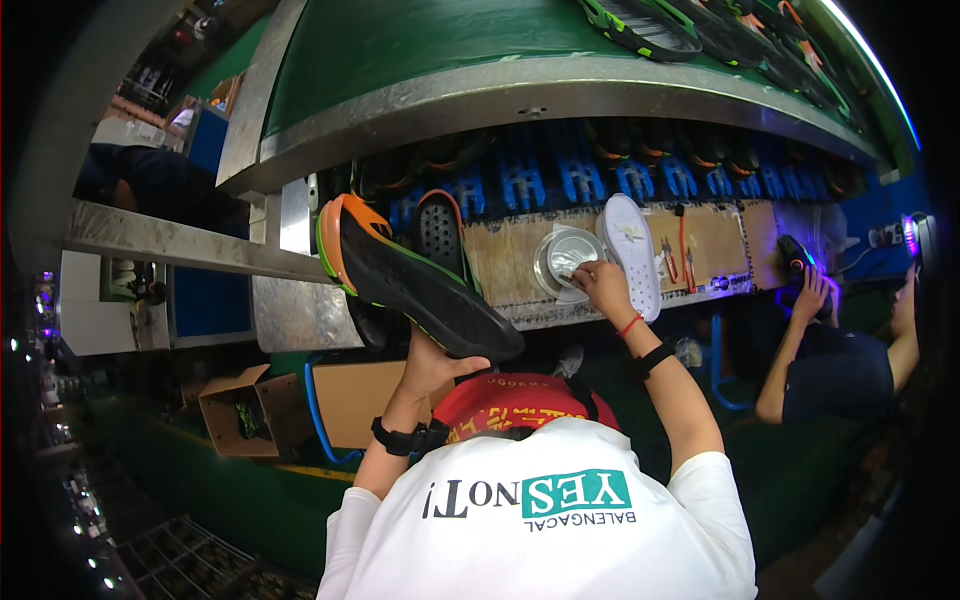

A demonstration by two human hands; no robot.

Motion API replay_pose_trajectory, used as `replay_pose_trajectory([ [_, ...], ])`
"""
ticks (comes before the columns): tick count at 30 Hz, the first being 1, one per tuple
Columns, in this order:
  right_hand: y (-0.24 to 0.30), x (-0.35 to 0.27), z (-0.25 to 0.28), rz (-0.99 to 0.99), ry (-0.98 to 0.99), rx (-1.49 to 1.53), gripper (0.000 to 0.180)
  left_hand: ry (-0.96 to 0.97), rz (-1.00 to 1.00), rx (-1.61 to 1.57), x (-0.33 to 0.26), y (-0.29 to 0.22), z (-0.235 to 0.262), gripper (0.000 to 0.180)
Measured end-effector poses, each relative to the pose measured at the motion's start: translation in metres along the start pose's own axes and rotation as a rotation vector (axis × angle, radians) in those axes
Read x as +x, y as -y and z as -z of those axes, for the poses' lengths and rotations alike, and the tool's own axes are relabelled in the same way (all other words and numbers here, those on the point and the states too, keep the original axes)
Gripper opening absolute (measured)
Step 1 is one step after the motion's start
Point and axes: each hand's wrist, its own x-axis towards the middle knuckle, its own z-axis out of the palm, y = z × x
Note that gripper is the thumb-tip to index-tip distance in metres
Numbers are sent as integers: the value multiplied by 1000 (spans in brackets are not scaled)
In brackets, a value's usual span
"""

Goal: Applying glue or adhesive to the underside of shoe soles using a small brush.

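Observation:
My left hand (pixel 435 365) is closed round the heel end of a black shoe sole (pixel 415 278) with orange and green edging, tilted up to the left above the bench. At a small white bowl (pixel 578 247), my right hand (pixel 606 288) has its fingers pinched together over the near rim. Whatever sits between those fingertips is too small to make out. Right of the bowl lies a white sole (pixel 632 258) with holes in it. Behind the held sole stands another dark, perforated sole (pixel 440 235).
Red-handled pliers (pixel 688 262) lie on the cardboard-covered bench (pixel 715 240). Blue holders (pixel 580 180) line its back, below a green conveyor (pixel 430 50) carrying more soles (pixel 650 30). A metal bar (pixel 190 240) crosses at left. At right, a co-worker (pixel 840 370) handles a dark shoe.

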Motion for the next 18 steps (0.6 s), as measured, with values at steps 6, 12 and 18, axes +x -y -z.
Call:
replay_pose_trajectory([
  [6,5,0,19,-121,22,379,16,88,-5,232,3,-17,1,68],
  [12,109,-26,81,446,43,569,12,122,-78,746,13,-65,1,69],
  [18,146,-39,95,710,-129,186,16,85,178,-200,24,-70,-20,69],
])
